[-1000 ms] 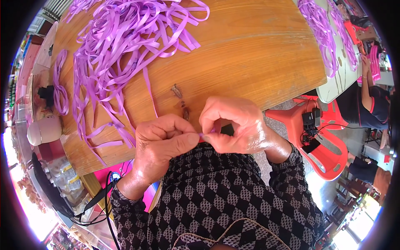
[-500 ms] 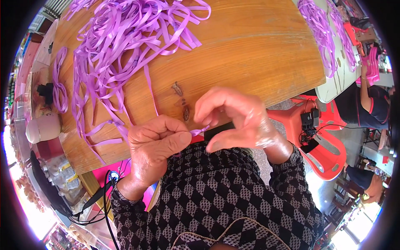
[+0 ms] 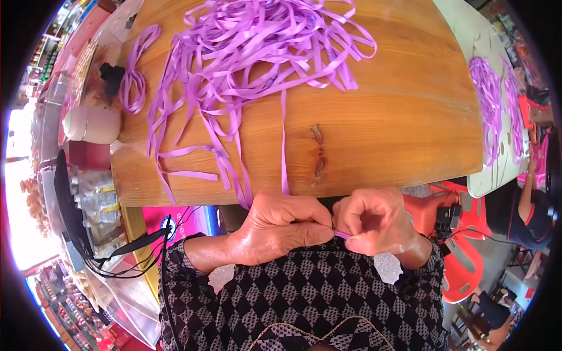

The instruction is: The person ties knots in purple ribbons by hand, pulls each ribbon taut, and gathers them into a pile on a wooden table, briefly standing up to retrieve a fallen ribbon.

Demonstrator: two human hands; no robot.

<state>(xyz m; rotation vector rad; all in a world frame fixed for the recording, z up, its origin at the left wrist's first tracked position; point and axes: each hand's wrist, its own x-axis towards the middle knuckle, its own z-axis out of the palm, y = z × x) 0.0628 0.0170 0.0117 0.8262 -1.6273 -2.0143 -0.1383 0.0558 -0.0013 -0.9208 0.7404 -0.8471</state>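
My left hand (image 3: pixel 287 228) is closed in a pinch at the near edge of the wooden table. Close beside it, my right hand (image 3: pixel 379 222) has its thumb and fingers curled together. A short bit of purple ribbon (image 3: pixel 342 234) shows between the two pinches; the rest of it is hidden by my fingers. One narrow strand (image 3: pixel 284 146) runs from the heap down over the table edge toward my left hand. The large tangled heap of purple ribbons (image 3: pixel 257 58) lies farther off on the tabletop, with several loose ends trailing toward me.
The wooden table (image 3: pixel 398 134) ends just beyond my hands. A looped ribbon bundle (image 3: pixel 134 82) lies at its left, near a pinkish-white rounded container (image 3: pixel 92 124). More ribbons (image 3: pixel 486 105) lie on a white table at right. A red plastic chair (image 3: pixel 462 269) stands below; other people are farther right.
The view has shifted, so the table sits farther right and higher. My right hand has come from open-curled fingers above the ribbon to a pinch on it, close against my left hand.
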